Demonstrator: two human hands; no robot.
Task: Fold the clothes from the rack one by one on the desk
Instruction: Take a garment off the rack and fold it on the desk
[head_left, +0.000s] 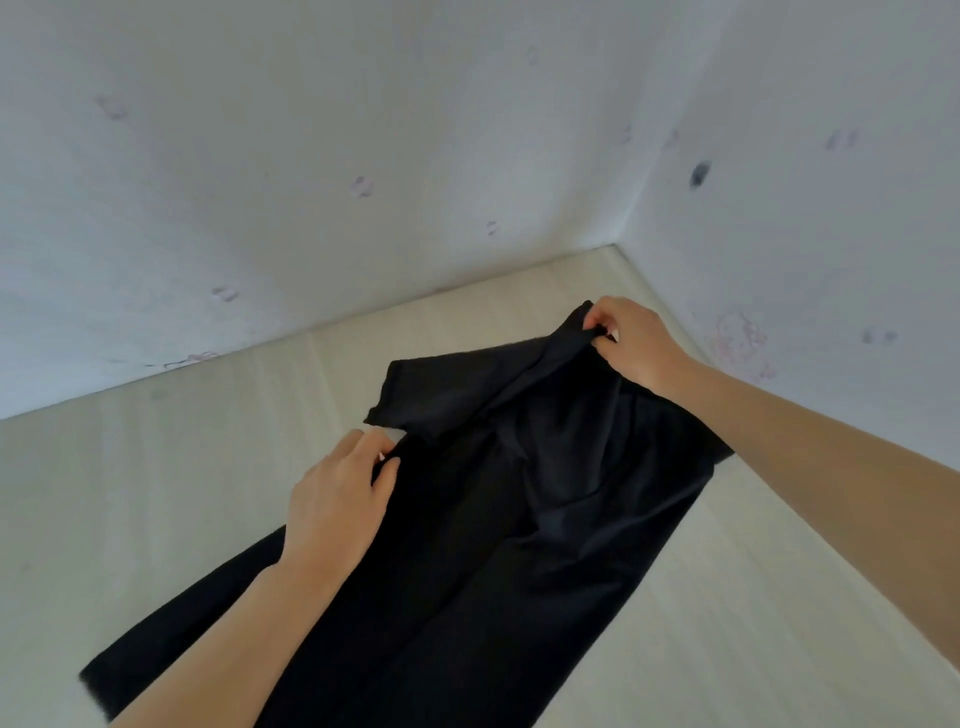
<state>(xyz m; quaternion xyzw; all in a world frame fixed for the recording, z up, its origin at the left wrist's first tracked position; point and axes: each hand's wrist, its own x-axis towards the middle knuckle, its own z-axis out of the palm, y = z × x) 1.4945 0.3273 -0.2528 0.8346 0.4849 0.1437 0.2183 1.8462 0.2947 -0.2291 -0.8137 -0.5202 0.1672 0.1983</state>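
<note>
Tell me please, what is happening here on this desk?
A person is folding a black garment that lies spread on a pale desk set in a corner between white walls. The right hand pinches the far end of the cloth and lifts it slightly. The left hand grips the garment's left edge near a short sleeve. The fold is not yet finished.

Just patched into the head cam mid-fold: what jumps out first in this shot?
A black garment dominates, spread across the pale desk from the near left edge toward the far corner where two marked white walls meet. The right hand pinches its far end, lifted off the desk near that corner. The left hand grips the garment's left edge, just below a sleeve folded across it.
</note>
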